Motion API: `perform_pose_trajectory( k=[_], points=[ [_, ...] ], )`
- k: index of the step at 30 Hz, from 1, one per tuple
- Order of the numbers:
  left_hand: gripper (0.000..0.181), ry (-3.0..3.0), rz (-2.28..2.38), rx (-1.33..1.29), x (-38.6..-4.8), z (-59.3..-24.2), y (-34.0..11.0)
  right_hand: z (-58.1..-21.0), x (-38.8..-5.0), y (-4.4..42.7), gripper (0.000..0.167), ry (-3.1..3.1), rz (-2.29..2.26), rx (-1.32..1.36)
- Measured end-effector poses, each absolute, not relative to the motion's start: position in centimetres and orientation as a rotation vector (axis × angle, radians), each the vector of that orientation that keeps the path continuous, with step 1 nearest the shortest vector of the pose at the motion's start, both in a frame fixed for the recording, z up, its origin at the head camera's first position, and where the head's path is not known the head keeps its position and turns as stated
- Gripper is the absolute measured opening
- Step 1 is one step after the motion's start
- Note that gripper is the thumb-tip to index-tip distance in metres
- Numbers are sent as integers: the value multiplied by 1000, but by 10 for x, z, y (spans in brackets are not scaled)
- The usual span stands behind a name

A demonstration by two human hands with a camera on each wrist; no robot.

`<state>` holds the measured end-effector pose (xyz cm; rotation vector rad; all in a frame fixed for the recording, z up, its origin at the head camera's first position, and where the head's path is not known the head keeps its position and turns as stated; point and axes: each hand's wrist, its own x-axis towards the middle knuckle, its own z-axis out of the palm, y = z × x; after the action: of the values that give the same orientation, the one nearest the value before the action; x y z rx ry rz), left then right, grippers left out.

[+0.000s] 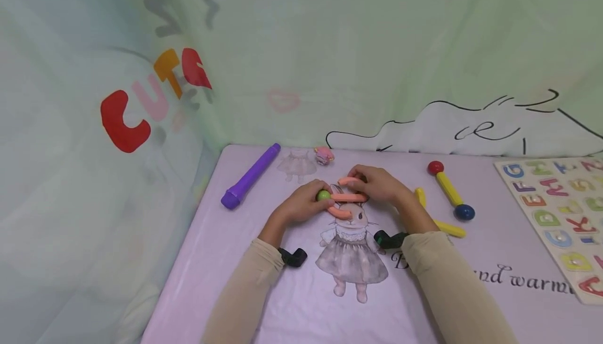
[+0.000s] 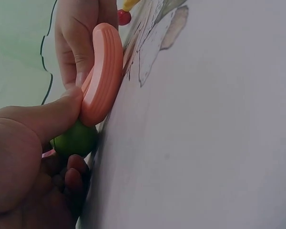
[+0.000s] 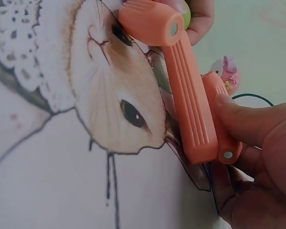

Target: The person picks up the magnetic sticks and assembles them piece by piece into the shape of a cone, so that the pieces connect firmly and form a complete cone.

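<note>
Left hand [image 1: 303, 202]: grip clamped on the green ball [image 1: 323, 195], just left of the rabbit print [image 1: 350, 260]'s head. Thumb tip sits right at the coral parts; can't tell if it touches them.

Right hand [image 1: 379, 182]: grip clamped on the upper coral piece [image 1: 348, 180], thumb on one side, fingers on the other, just above the rabbit print's head.

Straight coral bar [image 1: 348, 197] runs across the rabbit print's forehead, from the ball toward the right hand. Curved coral piece [image 1: 340, 213] lies over the rabbit print's face, one end near the ball. Can't tell which joints are actually made.

Rest of the surface [image 1: 198, 281], relative to the rabbit print: purple stick [image 1: 252, 175] up and left; small pink figure [image 1: 323, 155] above the head, well apart; curved yellow piece [image 1: 420, 197] and straight yellow piece [image 1: 449, 228] to the right; past them a yellow rod [image 1: 449, 189], red ball [image 1: 435, 167] one end, blue ball [image 1: 465, 212] the other; letter board [image 1: 576, 240] far right.
</note>
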<state>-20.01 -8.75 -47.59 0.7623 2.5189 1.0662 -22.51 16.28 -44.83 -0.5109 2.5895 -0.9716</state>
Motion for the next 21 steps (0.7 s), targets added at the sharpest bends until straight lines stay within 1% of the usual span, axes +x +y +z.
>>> perform_pose_trajectory(
  k=[7, 21],
  points=[
    [22, 2515, 1093, 757, -200, -477, -87, -449, -226, 163, 23, 2589, -967, -512],
    [21, 2537, 1067, 736, -201, -481, -87, -450, -226, 162, 23, 2581, -977, -506]
  ],
)
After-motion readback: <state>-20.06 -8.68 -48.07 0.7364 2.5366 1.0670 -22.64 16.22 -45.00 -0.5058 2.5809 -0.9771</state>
